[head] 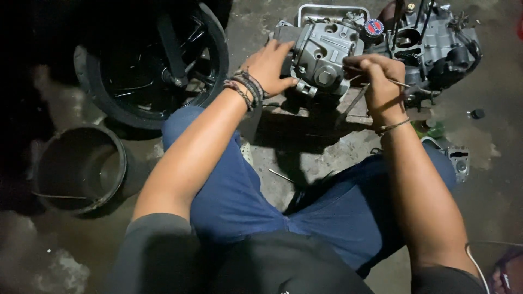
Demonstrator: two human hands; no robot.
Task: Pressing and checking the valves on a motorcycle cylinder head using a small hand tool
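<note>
A grey metal engine part [327, 51] stands on a block on the concrete floor in front of me. My left hand [269, 68], with several bracelets at the wrist, grips its left side. My right hand [378, 79] is closed around a thin metal tool [400, 83] and rests against the part's right side. The tool's working end is hidden behind my fingers. A larger engine block [436, 41] sits just to the right, behind my right hand.
A motorcycle wheel [152, 60] stands at the upper left. A dark round bucket [79, 169] sits at the left. A metal tray [305, 11] lies behind the part. A small metal piece [457, 160] and a thin rod [280, 175] lie on the floor.
</note>
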